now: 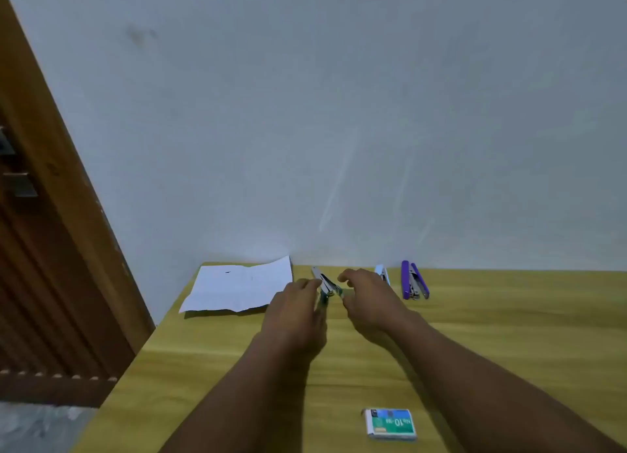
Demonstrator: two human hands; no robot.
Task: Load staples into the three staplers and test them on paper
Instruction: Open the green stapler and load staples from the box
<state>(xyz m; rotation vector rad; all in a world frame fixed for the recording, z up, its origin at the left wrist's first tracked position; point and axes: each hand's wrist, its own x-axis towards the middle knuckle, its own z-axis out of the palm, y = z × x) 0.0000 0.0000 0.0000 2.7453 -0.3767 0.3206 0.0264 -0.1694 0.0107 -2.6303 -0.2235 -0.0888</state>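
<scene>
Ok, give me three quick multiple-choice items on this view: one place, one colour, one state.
1. The staple box lies: A on the floor; B near the table's front edge; C on a shelf.
2. The rightmost stapler is: A red; B black; C purple.
3. The leftmost stapler is: A gripped by the left hand; B lying untouched; C in a drawer.
Answers: 1 B, it sits on the wood close to the camera; 2 C, its handle is purple; 3 A, the fingers curl round it.
</scene>
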